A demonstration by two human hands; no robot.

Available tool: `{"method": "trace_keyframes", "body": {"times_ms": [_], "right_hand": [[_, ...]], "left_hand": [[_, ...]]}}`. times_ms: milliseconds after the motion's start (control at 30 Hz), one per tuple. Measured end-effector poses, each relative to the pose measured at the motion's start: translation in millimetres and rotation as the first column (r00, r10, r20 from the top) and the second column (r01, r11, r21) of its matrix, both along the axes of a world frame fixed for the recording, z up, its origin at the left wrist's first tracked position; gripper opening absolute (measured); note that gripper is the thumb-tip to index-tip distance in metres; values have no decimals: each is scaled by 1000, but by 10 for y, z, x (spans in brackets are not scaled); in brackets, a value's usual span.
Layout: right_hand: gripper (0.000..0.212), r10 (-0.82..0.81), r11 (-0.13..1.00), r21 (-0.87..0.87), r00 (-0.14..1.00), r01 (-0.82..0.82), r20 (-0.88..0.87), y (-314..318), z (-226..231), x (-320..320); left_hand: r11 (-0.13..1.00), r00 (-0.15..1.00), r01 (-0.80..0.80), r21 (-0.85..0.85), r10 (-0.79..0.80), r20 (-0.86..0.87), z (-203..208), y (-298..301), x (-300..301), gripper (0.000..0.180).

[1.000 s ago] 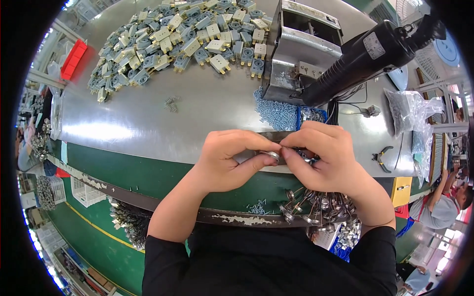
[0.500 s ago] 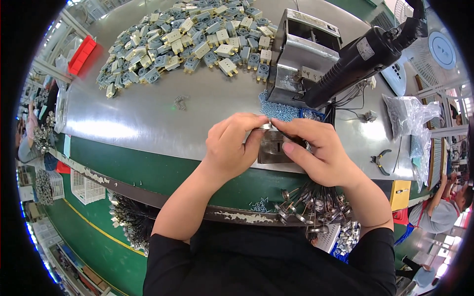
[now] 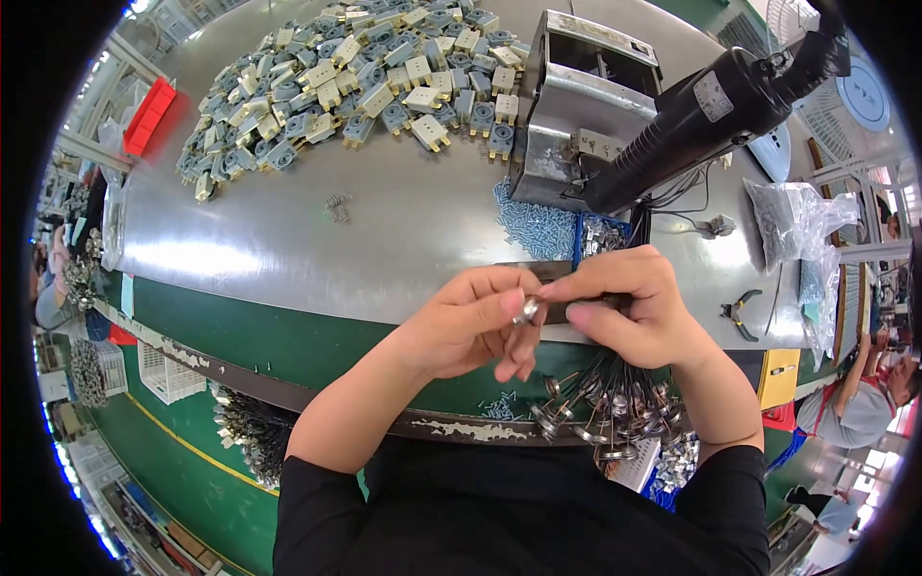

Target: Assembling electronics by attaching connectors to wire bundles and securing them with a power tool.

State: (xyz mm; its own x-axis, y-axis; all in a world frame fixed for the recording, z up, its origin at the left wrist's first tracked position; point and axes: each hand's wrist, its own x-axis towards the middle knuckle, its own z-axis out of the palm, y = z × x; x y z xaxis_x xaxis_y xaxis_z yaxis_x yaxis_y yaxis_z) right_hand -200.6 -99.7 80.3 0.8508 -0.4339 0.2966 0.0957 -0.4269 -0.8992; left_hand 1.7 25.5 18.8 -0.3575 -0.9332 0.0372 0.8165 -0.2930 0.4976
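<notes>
Between thumb and fingers of my left hand (image 3: 471, 322) is a small round shiny metal part (image 3: 527, 310). My right hand (image 3: 629, 307) is closed just beside it, index fingertip close to the part; what lies inside its fingers is hidden. Behind the hands, a metal fixture block (image 3: 533, 271) is partly covered by them. Below my right hand, a bundle of round metal parts on dark leads (image 3: 615, 418) lies over the table's near edge. A heap of small blue-silver screws (image 3: 538, 226) and a blue tray of small metal pieces (image 3: 603, 235) are just beyond.
A large pile of grey and cream switch-like parts (image 3: 355, 77) covers the far table. A metal machine (image 3: 586, 125) and a black cylindrical tool (image 3: 691, 120) stand right of it. Pliers (image 3: 741, 315) lie at the right. Loose screws (image 3: 499, 407) sit near the front edge.
Both hands have come nearer to me, off the fixture block. My left hand has turned, showing the round metal part and spreading its lower fingers. The view has shifted slightly.
</notes>
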Motion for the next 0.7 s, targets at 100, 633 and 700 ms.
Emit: {"method": "trace_keyframes", "body": {"times_ms": [100,633,700], "right_hand": [[31,56,997,-39,988,-62,-146,-24,163,-4],[41,-25,988,-150,1000,26,9,49,-67,-1],[42,-100,995,-24,981,97,-168,108,56,-29]], "left_hand": [[999,990,-1,-34,6,144,28,-7,63,23],[921,823,-313,-231,385,418,32,0,-39,24],[918,839,-301,-260,384,386,24,-16,-27,24]]}}
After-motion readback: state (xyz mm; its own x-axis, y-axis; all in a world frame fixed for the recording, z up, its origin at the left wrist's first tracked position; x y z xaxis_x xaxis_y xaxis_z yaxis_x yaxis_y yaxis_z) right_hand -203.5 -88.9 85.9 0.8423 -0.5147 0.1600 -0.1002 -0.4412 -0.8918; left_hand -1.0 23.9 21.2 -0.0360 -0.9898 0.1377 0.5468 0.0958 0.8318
